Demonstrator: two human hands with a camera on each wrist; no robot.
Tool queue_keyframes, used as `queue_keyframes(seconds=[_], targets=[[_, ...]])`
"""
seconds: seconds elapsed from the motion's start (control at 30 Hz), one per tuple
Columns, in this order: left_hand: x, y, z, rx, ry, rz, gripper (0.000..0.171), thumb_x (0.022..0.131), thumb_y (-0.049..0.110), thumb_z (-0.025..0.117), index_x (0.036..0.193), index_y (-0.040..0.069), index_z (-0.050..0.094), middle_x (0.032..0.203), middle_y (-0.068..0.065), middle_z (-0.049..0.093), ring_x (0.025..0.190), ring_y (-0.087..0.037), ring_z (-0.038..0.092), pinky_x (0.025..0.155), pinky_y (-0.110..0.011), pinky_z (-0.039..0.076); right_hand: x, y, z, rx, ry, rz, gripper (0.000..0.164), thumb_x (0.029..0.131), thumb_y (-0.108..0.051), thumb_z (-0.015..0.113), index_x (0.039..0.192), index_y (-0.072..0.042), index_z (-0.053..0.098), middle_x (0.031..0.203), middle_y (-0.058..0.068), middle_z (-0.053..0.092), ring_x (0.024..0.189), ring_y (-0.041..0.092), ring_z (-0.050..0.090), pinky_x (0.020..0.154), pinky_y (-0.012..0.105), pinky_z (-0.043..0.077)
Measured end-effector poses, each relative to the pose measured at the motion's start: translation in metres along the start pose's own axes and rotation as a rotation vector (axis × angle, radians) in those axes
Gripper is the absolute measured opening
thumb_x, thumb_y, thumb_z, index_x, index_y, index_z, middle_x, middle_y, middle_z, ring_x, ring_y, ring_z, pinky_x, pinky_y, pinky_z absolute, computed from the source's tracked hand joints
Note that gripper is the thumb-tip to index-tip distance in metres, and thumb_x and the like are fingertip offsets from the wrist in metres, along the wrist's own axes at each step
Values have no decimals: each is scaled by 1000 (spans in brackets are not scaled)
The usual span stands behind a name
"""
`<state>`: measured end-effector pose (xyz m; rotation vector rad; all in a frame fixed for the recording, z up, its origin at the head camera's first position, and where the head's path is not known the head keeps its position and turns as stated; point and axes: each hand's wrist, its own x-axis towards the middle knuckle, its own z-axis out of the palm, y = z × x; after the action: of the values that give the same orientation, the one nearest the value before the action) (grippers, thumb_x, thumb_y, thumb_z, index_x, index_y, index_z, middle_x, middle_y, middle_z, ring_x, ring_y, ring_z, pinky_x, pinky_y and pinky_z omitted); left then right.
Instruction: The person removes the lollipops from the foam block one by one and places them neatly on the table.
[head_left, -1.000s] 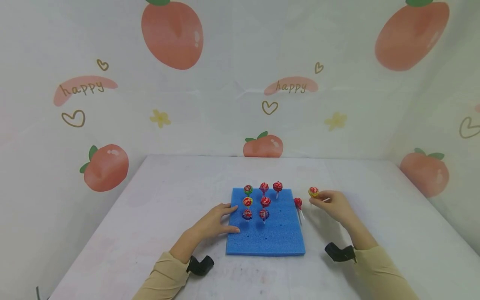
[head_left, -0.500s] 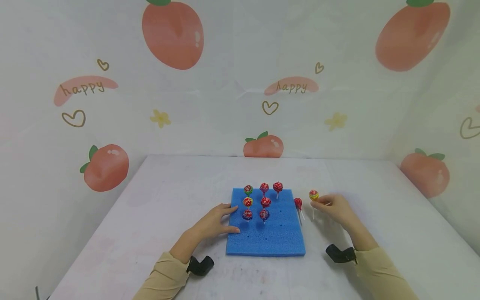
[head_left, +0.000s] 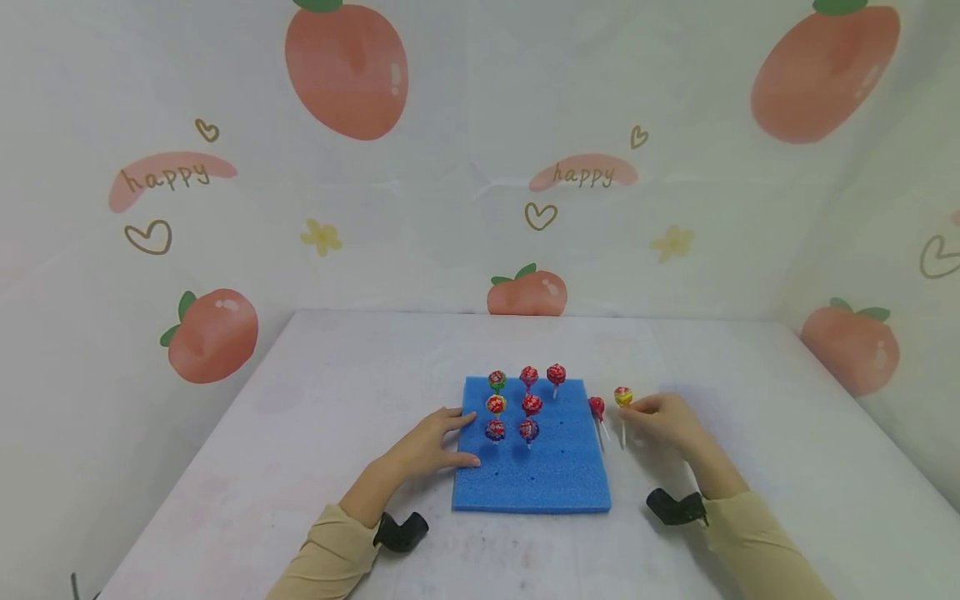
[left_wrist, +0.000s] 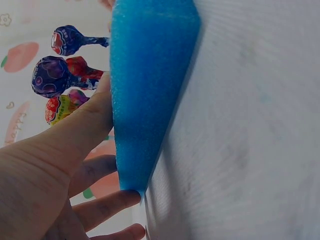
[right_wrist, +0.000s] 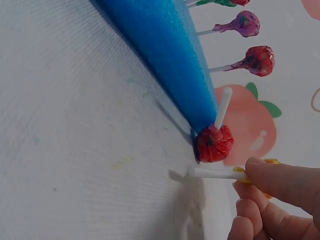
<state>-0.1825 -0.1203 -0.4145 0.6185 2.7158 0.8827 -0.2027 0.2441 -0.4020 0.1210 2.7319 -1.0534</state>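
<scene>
Between right thumb and index finger, my right hand [head_left: 663,417] pinches a yellow-and-red wrapped lollipop [head_left: 623,396] just under its head. Its white stick points down toward the table in the head view; the right wrist view shows the bare stick [right_wrist: 217,173] sticking out past the fingertips. My left hand [head_left: 420,442] rests at the left edge of a blue foam board [head_left: 547,492], fingers spread, with the thumb [left_wrist: 87,117] on its top face. Several wrapped lollipops stand upright in the board, among them a dark blue one [head_left: 528,430].
A red lollipop [head_left: 597,407] leans by the board's right edge, between it and my right hand. Small holes show in the near part of the board. The white table [head_left: 360,358] ends at a printed backdrop [head_left: 450,167]. Black wrist devices [head_left: 401,531] sit at both cuffs.
My right hand has turned the yellow lollipop so its stick hangs down, and has shifted it slightly nearer and to the left. My left hand and the board have stayed put.
</scene>
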Motion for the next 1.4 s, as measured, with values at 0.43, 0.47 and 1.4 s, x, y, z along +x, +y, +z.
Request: queue_keyframes(seconds=[0.43,0.47,1.4], targets=[[0,-1,0,6,3,17,73,79,39,72,138,6,45,144,-23,40,136,-44,31,109,-57,31,2,-1,5,23,-13,25,39,85,-32,66,98,5,69,81,8,64,72,16,53,58,24,46],[0,-1,0,6,4,19,73,79,39,72,138,5,45,144,-23,40,136,-44,32,108,-57,31,3,-1,5,21,-12,26,39,85,-32,67,97,5,69,80,7,64,71,16,52,58,24,45],[-1,0,-1,3,-2,10,73,80,39,72,138,6,45,144,-23,40,137,-44,30,109,-57,30,7,0,12,-9,-6,19,35,84,-31,67,87,4,70,67,0,55,66,15,46,55,24,36]])
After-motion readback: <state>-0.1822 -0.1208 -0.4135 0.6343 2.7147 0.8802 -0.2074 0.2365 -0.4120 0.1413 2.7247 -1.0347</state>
